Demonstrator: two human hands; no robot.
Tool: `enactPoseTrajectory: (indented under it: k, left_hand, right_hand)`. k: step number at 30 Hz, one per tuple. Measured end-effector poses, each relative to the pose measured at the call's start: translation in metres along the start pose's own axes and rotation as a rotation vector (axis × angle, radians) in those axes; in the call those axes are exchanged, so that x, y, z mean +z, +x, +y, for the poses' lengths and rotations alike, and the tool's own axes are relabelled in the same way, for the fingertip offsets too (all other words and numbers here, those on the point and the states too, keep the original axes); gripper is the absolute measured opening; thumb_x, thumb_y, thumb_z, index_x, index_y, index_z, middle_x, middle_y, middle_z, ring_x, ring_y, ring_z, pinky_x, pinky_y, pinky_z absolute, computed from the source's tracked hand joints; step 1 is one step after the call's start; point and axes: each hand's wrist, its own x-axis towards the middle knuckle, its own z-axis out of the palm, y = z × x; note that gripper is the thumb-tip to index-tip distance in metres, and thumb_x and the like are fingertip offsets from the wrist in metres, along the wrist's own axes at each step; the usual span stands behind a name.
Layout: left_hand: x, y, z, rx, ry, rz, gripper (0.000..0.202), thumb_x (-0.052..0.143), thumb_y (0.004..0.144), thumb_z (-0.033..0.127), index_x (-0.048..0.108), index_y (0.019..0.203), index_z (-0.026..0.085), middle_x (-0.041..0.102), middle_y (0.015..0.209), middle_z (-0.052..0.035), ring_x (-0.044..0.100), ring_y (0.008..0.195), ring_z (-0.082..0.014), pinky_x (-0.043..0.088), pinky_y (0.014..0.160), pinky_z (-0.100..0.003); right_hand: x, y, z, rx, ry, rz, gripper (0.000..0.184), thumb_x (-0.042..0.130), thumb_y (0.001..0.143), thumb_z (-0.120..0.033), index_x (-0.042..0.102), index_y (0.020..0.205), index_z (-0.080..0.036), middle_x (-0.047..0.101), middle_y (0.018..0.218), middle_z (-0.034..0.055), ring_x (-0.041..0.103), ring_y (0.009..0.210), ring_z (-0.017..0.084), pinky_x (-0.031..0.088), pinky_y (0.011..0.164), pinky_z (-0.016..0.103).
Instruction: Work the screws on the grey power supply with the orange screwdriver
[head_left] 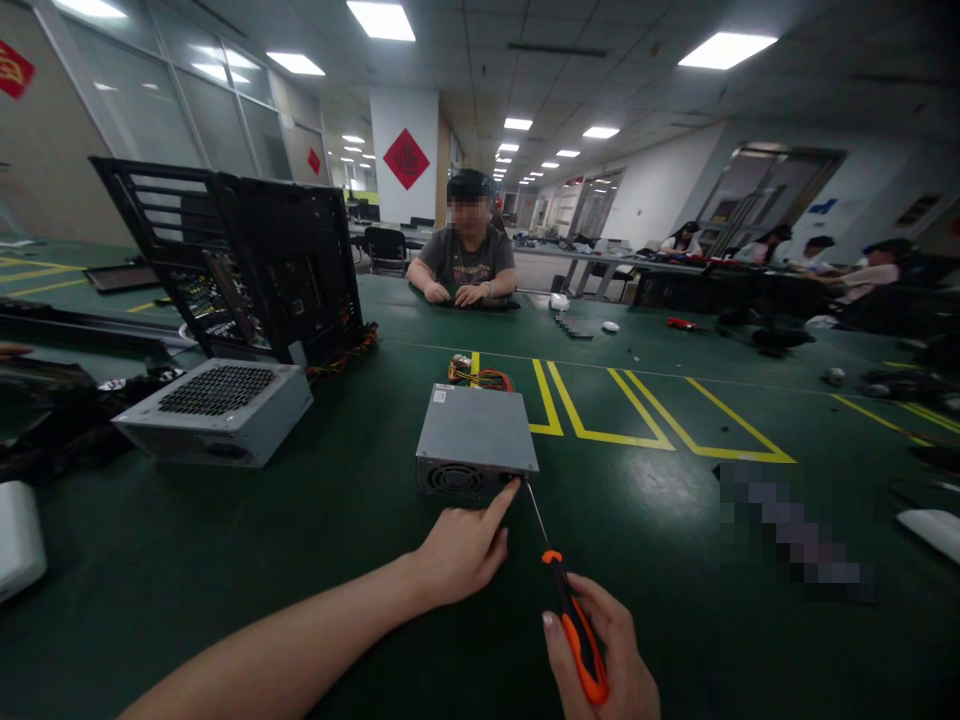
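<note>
A grey power supply unit point(476, 428) sits on the green table, with its fan grille and socket face turned toward me. My left hand point(461, 555) stretches its index finger to that face, the tip touching near the socket at its right side. The other fingers are partly curled and hold nothing. In my right hand point(600, 650) is an orange and black screwdriver point(574, 620). Its thin shaft slants up to the lower right corner of the unit, beside my left fingertip. The exact spot under the tip is too small to make out. Coloured cables point(484, 377) lie behind the unit.
Another power supply point(217, 400) and an open black computer case point(277, 265) stand at the left. Opposite me sits a person point(469, 250), hands on a dark part. Yellow tape lines point(615, 440) mark the table; a red-handled tool point(682, 324) lies farther right.
</note>
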Motion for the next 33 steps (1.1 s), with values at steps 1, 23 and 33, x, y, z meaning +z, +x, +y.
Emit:
enactPoseTrajectory:
  k: [1, 23, 33]
  left_hand:
    - [0.000, 0.000, 0.000, -0.003, -0.048, 0.003, 0.060, 0.036, 0.089, 0.024, 0.007, 0.141, 0.021, 0.061, 0.077, 0.0002, 0.058, 0.064, -0.0137, 0.043, 0.061, -0.025]
    - [-0.005, -0.004, -0.005, 0.073, 0.212, 0.115, 0.039, 0.033, 0.090, 0.025, 0.031, 0.129, 0.016, 0.066, 0.085, -0.0042, 0.062, 0.070, -0.0160, 0.046, 0.061, -0.027]
    - [-0.009, 0.003, -0.008, 0.110, 0.525, 0.157, 0.042, 0.033, 0.090, 0.022, 0.034, 0.131, 0.012, 0.067, 0.089, -0.0078, 0.063, 0.075, -0.0190, 0.050, 0.065, -0.031]
  right_hand:
    - [-0.001, 0.001, 0.002, -0.042, -0.005, -0.007, 0.036, 0.044, 0.085, -0.050, 0.053, 0.106, -0.021, 0.063, 0.092, 0.0053, 0.064, 0.075, 0.016, 0.052, 0.062, 0.025]
    - [-0.009, 0.006, 0.000, -0.135, -0.003, -0.062, 0.029, 0.047, 0.085, -0.037, 0.051, 0.110, -0.021, 0.065, 0.093, 0.0050, 0.064, 0.076, 0.015, 0.052, 0.065, 0.025]
    - [-0.011, 0.009, 0.001, -0.189, -0.024, -0.083, 0.030, 0.049, 0.084, -0.034, 0.050, 0.111, -0.021, 0.065, 0.094, 0.0052, 0.065, 0.077, 0.015, 0.053, 0.065, 0.024]
